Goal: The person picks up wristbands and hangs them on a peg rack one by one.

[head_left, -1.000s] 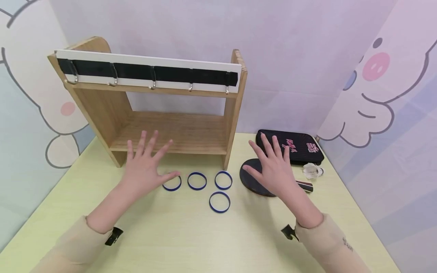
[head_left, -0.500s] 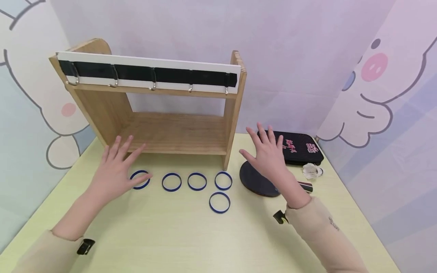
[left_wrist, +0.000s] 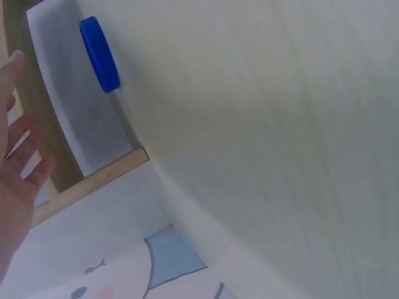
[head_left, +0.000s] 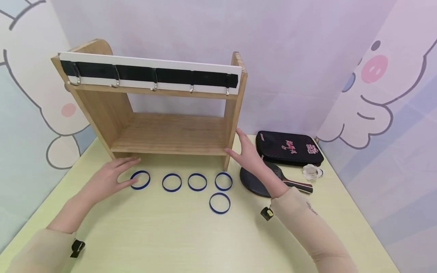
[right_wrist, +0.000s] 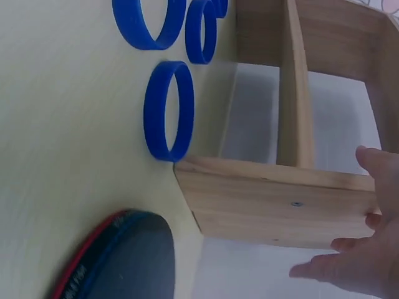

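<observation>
Lower than half a second ago, the left hand (head_left: 108, 179) is now beside the front left foot of a wooden shelf (head_left: 167, 132), while the right hand (head_left: 250, 153) has shifted leftward from above a black table tennis paddle (head_left: 250, 184) to the shelf's right side panel. The left hand's fingers are extended, lying close together, and point toward the shelf; its thumb overlaps the leftmost blue band (head_left: 140, 188) in the head view, though contact cannot be told. The right hand is spread, thumb toward the panel's front edge and fingers along its outer face; whether it touches the wood is unclear.

The shelf stands toward the back edge of a pale yellow-green bench (head_left: 177, 242), left of its middle. Along the shelf's upper front runs a white board (head_left: 146, 58) with a black strip (head_left: 136, 75) and five metal hooks (head_left: 154, 85).

In front of the shelf, the leftmost band and three more blue bands (head_left: 197, 189) lie in a row; a fifth band (head_left: 220, 212) lies just in front of the row's right end. The paddle's handle points toward the bench's right edge. A black zip case (head_left: 286, 149) lies near the back right corner, with a white shuttlecock (head_left: 311, 172) just in front of it.
</observation>
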Available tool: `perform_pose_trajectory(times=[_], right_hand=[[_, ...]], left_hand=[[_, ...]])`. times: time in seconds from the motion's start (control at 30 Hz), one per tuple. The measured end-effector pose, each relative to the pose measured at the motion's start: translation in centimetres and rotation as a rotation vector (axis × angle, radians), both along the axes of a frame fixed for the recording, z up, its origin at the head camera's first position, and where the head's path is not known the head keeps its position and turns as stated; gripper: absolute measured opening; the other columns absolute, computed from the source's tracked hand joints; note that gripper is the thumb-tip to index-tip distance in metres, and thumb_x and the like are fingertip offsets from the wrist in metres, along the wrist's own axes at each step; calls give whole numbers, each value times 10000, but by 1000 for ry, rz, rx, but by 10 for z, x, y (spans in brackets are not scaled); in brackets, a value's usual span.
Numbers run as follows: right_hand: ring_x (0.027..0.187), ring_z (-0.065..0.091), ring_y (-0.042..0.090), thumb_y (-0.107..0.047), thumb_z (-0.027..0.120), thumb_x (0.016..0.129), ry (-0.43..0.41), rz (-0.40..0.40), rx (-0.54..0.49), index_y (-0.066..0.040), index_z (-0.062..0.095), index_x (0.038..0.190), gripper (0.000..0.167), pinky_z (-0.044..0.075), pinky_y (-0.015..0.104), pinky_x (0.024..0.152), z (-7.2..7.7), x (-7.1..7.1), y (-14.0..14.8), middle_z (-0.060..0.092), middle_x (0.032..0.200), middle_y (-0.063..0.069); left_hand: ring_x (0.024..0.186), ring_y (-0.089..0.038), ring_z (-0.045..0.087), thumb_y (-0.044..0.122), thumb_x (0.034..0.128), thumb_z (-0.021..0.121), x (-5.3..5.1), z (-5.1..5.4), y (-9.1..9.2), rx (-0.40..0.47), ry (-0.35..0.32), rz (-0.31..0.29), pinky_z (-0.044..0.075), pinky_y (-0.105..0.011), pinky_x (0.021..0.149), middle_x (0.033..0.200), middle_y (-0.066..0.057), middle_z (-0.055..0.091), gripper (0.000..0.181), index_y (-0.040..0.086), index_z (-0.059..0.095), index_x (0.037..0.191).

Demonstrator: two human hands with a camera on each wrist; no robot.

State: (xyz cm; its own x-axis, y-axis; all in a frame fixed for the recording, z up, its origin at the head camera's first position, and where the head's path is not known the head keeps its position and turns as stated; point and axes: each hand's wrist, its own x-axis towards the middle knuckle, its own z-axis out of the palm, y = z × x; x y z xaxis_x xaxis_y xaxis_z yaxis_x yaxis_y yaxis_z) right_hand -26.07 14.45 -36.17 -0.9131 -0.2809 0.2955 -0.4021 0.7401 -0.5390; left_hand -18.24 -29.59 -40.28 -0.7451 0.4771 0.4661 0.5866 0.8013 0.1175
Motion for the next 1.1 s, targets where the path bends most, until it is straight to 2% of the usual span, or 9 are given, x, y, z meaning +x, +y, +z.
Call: perform_pose_trajectory(times=[0.1, 0.23, 0.3, 0.4, 0.5, 0.57, 0.77, 0.93, 1.1], right_hand=[[1387, 308, 264, -332, 645, 894, -16, 30, -111, -121, 153, 1508, 814, 298, 439, 1114, -7, -9, -4, 270, 1533, 104], [1299, 437, 321, -224, 666, 884, -12, 59, -236, -152, 173, 1499, 791, 471, 499, 942, -14, -16, -8, 316, 1507, 112], [1246, 485, 365, -186, 664, 884, -14, 69, -279, -165, 174, 1495, 784, 517, 510, 850, -17, -18, -10, 331, 1493, 140], [1186, 527, 401, -142, 663, 879, -25, 80, -317, -179, 158, 1493, 796, 543, 480, 805, -23, -21, -12, 354, 1462, 188], [1179, 534, 385, -128, 671, 869, -42, 81, -331, -199, 132, 1497, 830, 540, 460, 828, -28, -23, -14, 361, 1449, 195], [1165, 542, 383, -124, 677, 861, -61, 81, -340, -209, 122, 1499, 850, 548, 460, 808, -31, -23, -15, 353, 1452, 195], [1141, 539, 384, -137, 673, 870, -132, 72, -416, -254, 143, 1491, 825, 565, 430, 760, -38, -22, -16, 325, 1474, 160], [1172, 508, 362, -169, 663, 885, -163, 68, -456, -281, 148, 1480, 795, 547, 449, 814, -41, -21, -16, 299, 1488, 124], [1264, 433, 334, -166, 650, 897, -155, 83, -472, -273, 137, 1480, 784, 484, 493, 924, -44, -20, -17, 267, 1503, 108]], left_hand=[[1066, -415, 565, 207, 721, 811, -7, -5, -3, -14, -105, 10, 449, -565, 882, 1173, -212, 616, 586, 9, 588, 1225], [1086, -414, 563, 183, 759, 787, -16, -10, -7, -24, -238, 5, 441, -561, 907, 1195, -217, 609, 553, -16, 580, 1232], [1050, -379, 590, 168, 763, 784, -21, -12, -9, -19, -289, 2, 463, -534, 891, 1196, -204, 614, 536, -17, 588, 1226], [889, -246, 636, 143, 769, 776, -27, -15, -10, -4, -367, 3, 519, -432, 786, 1139, -176, 645, 488, -18, 609, 1199], [754, -115, 587, 112, 780, 760, -32, -18, -11, 21, -444, 18, 503, -314, 663, 1071, -146, 670, 426, -13, 634, 1167], [722, -82, 561, 89, 788, 747, -36, -18, -12, 30, -481, 23, 482, -272, 624, 1034, -135, 680, 387, -14, 647, 1147], [739, -122, 581, 11, 783, 723, -43, -20, -12, 30, -495, 34, 498, -283, 630, 996, -145, 691, 276, -15, 691, 1055], [735, -150, 606, -23, 769, 718, -46, -21, -12, 56, -490, 37, 514, -304, 635, 938, -136, 701, 211, -16, 708, 979], [711, -141, 608, -16, 765, 726, -48, -21, -9, 65, -482, 47, 516, -304, 635, 837, -64, 701, 145, 9, 711, 906]])
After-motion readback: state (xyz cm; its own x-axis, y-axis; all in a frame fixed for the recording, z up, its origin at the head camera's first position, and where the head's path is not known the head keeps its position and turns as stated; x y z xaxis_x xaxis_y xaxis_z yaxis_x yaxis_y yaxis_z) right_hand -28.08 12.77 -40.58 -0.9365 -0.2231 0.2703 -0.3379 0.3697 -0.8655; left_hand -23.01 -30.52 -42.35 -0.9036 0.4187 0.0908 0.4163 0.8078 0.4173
